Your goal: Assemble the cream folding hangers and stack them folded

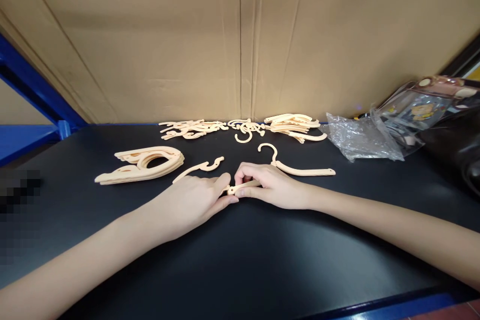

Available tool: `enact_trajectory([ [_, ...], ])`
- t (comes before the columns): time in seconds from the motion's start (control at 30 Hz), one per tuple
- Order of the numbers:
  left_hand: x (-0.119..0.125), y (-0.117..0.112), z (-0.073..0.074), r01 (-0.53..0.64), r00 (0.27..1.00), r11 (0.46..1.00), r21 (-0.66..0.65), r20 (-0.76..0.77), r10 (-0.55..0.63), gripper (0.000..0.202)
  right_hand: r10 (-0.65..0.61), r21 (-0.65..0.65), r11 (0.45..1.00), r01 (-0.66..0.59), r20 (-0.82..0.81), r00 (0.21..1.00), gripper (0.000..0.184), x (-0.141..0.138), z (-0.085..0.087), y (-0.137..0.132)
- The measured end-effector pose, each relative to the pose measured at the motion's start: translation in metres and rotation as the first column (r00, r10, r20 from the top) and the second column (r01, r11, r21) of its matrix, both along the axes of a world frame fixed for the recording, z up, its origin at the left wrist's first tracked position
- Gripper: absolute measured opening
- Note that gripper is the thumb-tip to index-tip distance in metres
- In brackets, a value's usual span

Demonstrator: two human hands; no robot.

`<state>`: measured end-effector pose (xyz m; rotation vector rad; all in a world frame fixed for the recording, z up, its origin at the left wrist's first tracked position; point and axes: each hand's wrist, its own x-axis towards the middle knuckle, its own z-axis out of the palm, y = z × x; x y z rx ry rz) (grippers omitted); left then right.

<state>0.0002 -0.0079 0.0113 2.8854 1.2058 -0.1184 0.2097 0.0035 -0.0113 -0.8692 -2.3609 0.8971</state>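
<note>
Near the middle of the black table, my right hand is closed on a cream plastic hanger arm, whose holed end points toward my left hand. My left thumb and fingers pinch another cream hanger piece at that same end, mostly hidden by the hand. Whether the two pieces are joined I cannot tell. Just behind my left hand lies a loose notched hanger arm. Past my right hand rests a hanger arm with a hook at its left end.
Folded hangers are stacked at the left. Along the back lie notched arms, a heap of hooks and a pile of arms. Clear plastic bags and a dark bag sit right. Cardboard stands behind.
</note>
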Motion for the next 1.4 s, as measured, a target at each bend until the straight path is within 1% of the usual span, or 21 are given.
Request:
enact_trajectory([
  [0.13,0.002,-0.001,0.001,-0.003,0.999,1.000,0.030,-0.053,0.004,0.026,0.006,-0.013,1.000,-0.006,0.002,1.000,0.012,0.000,0.000,0.001],
  [0.23,0.003,-0.002,0.000,0.028,0.999,0.999,0.045,-0.039,-0.027,0.026,0.003,-0.042,0.999,-0.004,-0.009,1.000,0.012,-0.001,0.000,0.001],
  [0.37,0.002,-0.002,-0.001,0.070,0.997,0.997,0.024,-0.027,-0.069,0.024,-0.026,-0.107,0.994,0.020,-0.060,0.998,0.015,-0.003,-0.002,-0.002],
  [0.47,0.003,-0.003,-0.002,0.069,0.996,0.997,0.035,-0.054,-0.067,0.024,-0.046,-0.148,0.988,0.033,-0.082,0.996,0.018,-0.004,-0.003,-0.003],
  [0.6,0.007,-0.005,-0.002,0.070,0.992,0.995,0.076,-0.110,-0.062,0.020,-0.066,-0.185,0.982,0.048,-0.094,0.993,0.018,-0.004,-0.003,-0.005],
  [0.67,0.008,-0.006,-0.002,0.077,0.991,0.994,0.083,-0.119,-0.067,0.019,-0.079,-0.195,0.979,0.059,-0.095,0.992,0.016,-0.004,-0.003,-0.005],
  [0.87,0.003,-0.002,-0.008,0.111,0.993,0.988,0.109,-0.049,-0.106,0.019,-0.110,-0.181,0.979,0.094,-0.078,0.991,0.014,-0.006,-0.001,-0.006],
  [1.0,0.005,-0.001,-0.009,0.112,0.991,0.984,0.140,-0.093,-0.100,0.021,-0.165,-0.202,0.968,0.148,-0.071,0.984,0.013,-0.008,0.000,-0.009],
  [1.07,0.007,-0.002,-0.008,0.121,0.987,0.981,0.150,-0.119,-0.104,0.021,-0.176,-0.210,0.965,0.155,-0.083,0.981,0.014,-0.009,-0.001,-0.010],
  [1.23,0.010,-0.004,-0.009,0.129,0.985,0.966,0.222,-0.145,-0.098,0.020,-0.191,-0.222,0.960,0.169,-0.081,0.978,0.012,-0.011,-0.002,-0.010],
  [1.4,0.008,-0.007,-0.013,0.165,0.982,0.925,0.342,-0.141,-0.123,0.020,-0.192,-0.225,0.959,0.171,-0.075,0.978,0.012,-0.011,-0.003,-0.008],
])
